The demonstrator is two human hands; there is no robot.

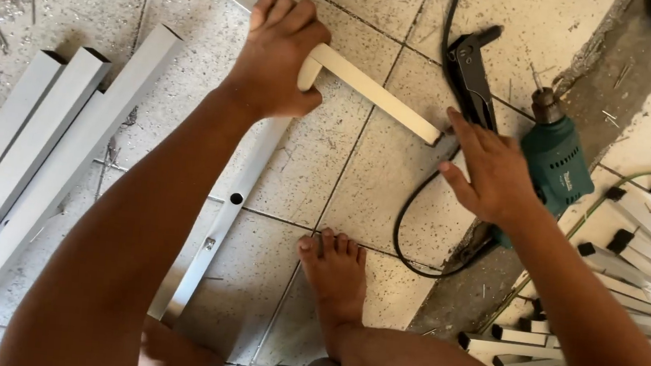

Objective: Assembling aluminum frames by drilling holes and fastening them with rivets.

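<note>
On the tiled floor (pixel 357 178), the left hand (pixel 277 61) clamps the cream short bar (pixel 372 93) against the long grey bar (pixel 230 198) to steady their corner, while the right hand (pixel 491 174), fingers loose and empty, hovers by the green drill (pixel 555 156).

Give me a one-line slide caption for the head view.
Left hand grips a cream bar on a grey tube; right hand reaches by a green drill.
</note>
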